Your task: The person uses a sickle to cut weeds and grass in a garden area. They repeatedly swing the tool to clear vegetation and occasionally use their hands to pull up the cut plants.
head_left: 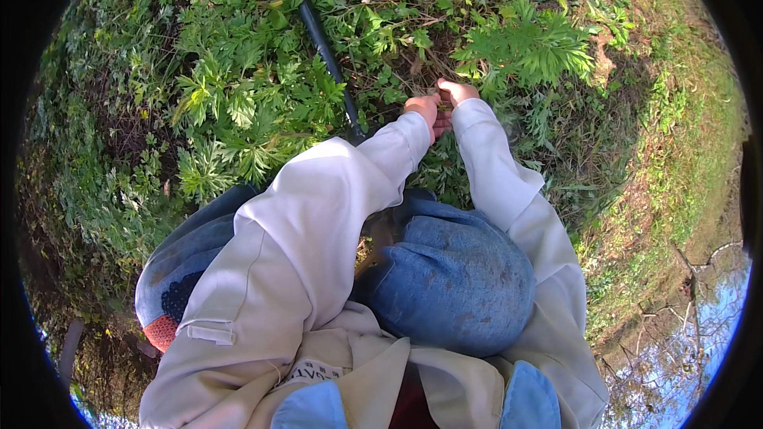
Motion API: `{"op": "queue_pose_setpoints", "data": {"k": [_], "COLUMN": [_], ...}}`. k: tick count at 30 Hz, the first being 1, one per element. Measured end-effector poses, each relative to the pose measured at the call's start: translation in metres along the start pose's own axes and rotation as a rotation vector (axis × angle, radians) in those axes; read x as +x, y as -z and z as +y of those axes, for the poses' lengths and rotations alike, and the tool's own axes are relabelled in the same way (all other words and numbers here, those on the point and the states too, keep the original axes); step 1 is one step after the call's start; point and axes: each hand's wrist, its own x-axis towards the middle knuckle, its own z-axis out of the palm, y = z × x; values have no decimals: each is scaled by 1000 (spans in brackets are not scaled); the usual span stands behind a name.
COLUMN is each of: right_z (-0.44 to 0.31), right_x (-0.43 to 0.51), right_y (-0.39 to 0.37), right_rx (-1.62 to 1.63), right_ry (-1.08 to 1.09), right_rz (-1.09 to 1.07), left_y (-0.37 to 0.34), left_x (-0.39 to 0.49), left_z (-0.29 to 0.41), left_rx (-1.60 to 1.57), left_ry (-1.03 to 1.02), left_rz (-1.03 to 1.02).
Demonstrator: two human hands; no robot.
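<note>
My left hand point(422, 108) and my right hand point(458, 93) are close together, low among green leafy weeds and dry stems. The left hand is bent inward, and a few fingers show beneath it, though whose they are is hard to tell. The right hand has its thumb side up, near the left fingertips. Whatever lies between the hands is too small and covered to make out. Thin brown stems point(422, 68) lie just beyond the fingers. Leafy plants with divided leaves point(527, 44) stand past the right hand.
A dark pole point(322, 42) slants through the weeds left of my hands, its lower end hidden by my left sleeve. My bent knee in blue denim point(453, 274) is below my arms. Thick weeds point(238, 95) grow at left; a sunlit grassy strip point(673, 149) runs along the right.
</note>
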Motion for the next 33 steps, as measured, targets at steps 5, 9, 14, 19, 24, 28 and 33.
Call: {"op": "queue_pose_setpoints", "data": {"k": [5, 9, 14, 19, 24, 28, 33], "right_z": [3, 10, 19, 10, 5, 8, 10], "right_x": [-6, 17, 45, 36, 44, 35, 30], "right_y": [30, 26, 24, 35, 28, 15, 14], "right_rx": [244, 477, 654, 643, 536, 591, 630], "right_ry": [-232, -128, -65, -126, 14, 21, 17], "right_rz": [-388, -355, -329, -431, -351, -86, 21], "left_y": [-3, -11, 1, 0, 1, -2, 1], "left_x": [10, 3, 41, 41, 36, 29, 23], "left_z": [-22, -16, -32, -25, -26, -31, -30], "left_rx": [-69, 233, 859, 731, 800, 842, 924], "left_ry": [-99, -162, -601, -355, -427, -544, -639], "left_rz": [-138, 13, 200, 56, 36, 99, 31]}}
